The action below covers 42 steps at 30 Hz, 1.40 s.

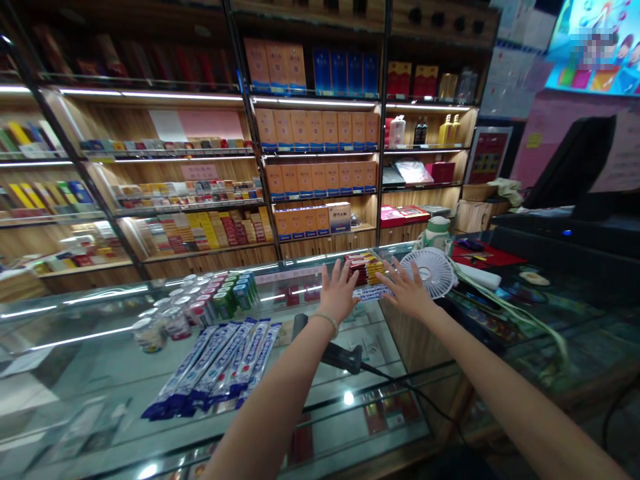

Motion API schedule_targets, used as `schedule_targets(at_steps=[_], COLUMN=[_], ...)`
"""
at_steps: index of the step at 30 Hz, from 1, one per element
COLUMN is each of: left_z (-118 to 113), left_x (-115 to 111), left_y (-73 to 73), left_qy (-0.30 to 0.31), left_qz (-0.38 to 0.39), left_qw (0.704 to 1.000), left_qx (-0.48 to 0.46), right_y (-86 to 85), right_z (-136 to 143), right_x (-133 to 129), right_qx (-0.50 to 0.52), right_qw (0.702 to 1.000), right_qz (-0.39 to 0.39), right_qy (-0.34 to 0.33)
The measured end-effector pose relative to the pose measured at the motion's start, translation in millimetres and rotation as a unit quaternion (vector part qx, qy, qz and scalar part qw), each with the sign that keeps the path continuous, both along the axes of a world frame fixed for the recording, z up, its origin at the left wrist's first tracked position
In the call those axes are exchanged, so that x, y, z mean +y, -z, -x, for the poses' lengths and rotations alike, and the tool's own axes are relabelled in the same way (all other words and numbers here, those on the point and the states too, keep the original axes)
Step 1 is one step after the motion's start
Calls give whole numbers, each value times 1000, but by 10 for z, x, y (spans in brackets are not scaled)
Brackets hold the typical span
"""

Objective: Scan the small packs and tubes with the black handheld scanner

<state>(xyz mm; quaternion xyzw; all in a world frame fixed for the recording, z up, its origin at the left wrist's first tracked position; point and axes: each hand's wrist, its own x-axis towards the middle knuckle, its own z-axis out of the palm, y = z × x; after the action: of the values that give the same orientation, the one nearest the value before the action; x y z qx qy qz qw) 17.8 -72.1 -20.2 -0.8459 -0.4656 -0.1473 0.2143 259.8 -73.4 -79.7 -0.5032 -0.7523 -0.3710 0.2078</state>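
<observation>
My left hand (338, 292) reaches over the glass counter with its fingers spread, just left of a stack of small red and yellow packs (367, 268). On the right of that stack, my right hand (407, 290) has its fingers apart too, close to a white round fan (434, 273). Between the hands lie blue and white small packs (370, 292). Neither hand appears to hold anything; whether the fingertips touch the packs cannot be made out. A black handheld scanner (343, 357) with a cable lies under my left forearm.
Long blue and white packets (220, 367) lie fanned on the glass counter (115, 373), with rows of tubs and green and blue containers (235, 293) behind. A green and white bottle (438, 230) stands behind the fan. A black monitor (570, 163) is at right; stocked shelves line the back.
</observation>
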Motion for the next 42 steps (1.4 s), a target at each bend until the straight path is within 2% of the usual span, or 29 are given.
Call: schedule_targets(at_steps=[5, 9, 16, 24, 29, 35, 42], left_z=[144, 379, 1001, 1720, 2077, 2304, 2369], left_x=[-119, -249, -506, -784, -956, -1175, -1352], left_y=[-90, -182, -338, -413, -389, -304, -244], left_qy=[-13, -21, -71, -149, -192, -226, -242], left_qz=[-18, -49, -46, -51, -59, -46, -26], left_qw=[1000, 998, 996, 987, 978, 972, 968], left_qx=[-19, -33, -39, -38, -49, -46, -59], right_y=[-139, -295, -556, -621, -693, -721, -668], right_z=[234, 561, 1237, 1784, 2065, 2436, 2729], right_x=[-73, -154, -303, -301, -342, -381, -254], right_qx=[12, 26, 20, 17, 28, 17, -25], right_qw=[1000, 998, 992, 986, 983, 975, 961], right_qz=[-7, -7, 11, 15, 17, 31, 57], right_qy=[-19, -52, -122, -165, -183, -220, -269])
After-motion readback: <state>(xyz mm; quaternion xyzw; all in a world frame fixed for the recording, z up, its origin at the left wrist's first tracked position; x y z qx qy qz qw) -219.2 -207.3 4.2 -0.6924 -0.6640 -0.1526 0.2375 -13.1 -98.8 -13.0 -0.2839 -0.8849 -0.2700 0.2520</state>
